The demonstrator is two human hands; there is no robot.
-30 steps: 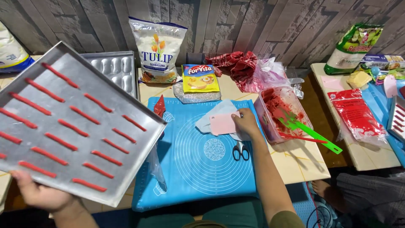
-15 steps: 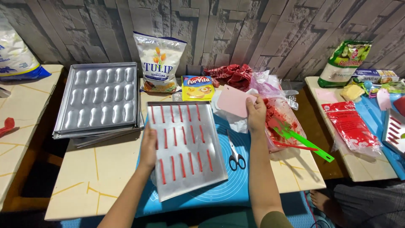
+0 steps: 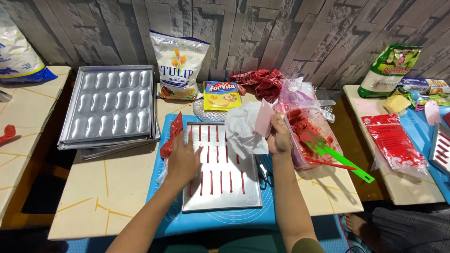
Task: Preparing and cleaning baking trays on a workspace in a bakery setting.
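tray (image 3: 220,199) now flat on blue mat (image 3: 215,220) (was held up) | left hand (image 3: 183,161) spread flat on it | right hand (image 3: 280,137) grips pink card (image 3: 263,118) and tissue (image 3: 241,129)

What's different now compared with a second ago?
The baking tray with red strips, held up at the left before, now lies flat on the blue mat under the left hand. The right hand lifted its pink card and tissue. The moulded trays stayed put.

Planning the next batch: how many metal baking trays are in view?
3 at least: one flat tray with red strips on the blue mat under the left hand; a moulded tray stacked at left, maybe hiding more beneath; one tray edge at far right.
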